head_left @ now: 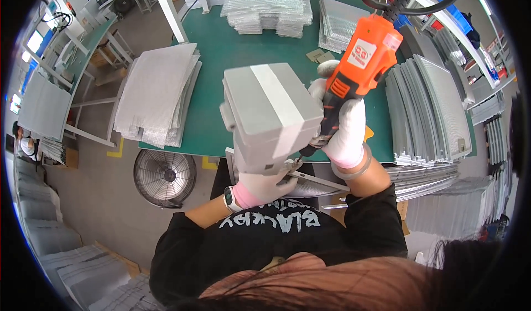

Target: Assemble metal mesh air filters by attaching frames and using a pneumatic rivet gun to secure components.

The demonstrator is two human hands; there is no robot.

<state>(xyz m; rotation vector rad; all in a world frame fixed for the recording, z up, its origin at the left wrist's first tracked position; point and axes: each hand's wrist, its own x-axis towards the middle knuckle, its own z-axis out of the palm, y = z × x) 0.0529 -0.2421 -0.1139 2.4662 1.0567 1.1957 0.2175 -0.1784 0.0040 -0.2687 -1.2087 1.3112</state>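
Observation:
My gloved right hand point(349, 131) is wrapped round the dark grip of an orange-and-black electric screwdriver point(362, 59), tilted with its bit downward. Close by the bit's tip is my gloved left hand point(263, 188), its fingers bent together; what they pinch is too small to make out. Just right of those fingers lies the edge of a metal-framed mesh panel point(318, 186), held between the table and my body. A grey lidded plastic box point(263, 98) with a pale strip of tape across it stands in front of my left hand and hides part of it.
On the green table point(207, 81) lie a stack of bubble-wrap sheets point(155, 92) at left and another stack point(268, 7) at the back. Upright metal panels point(428, 106) crowd the right end. The screwdriver's black cable point(406, 4) hangs from above. A floor fan point(166, 177) stands left.

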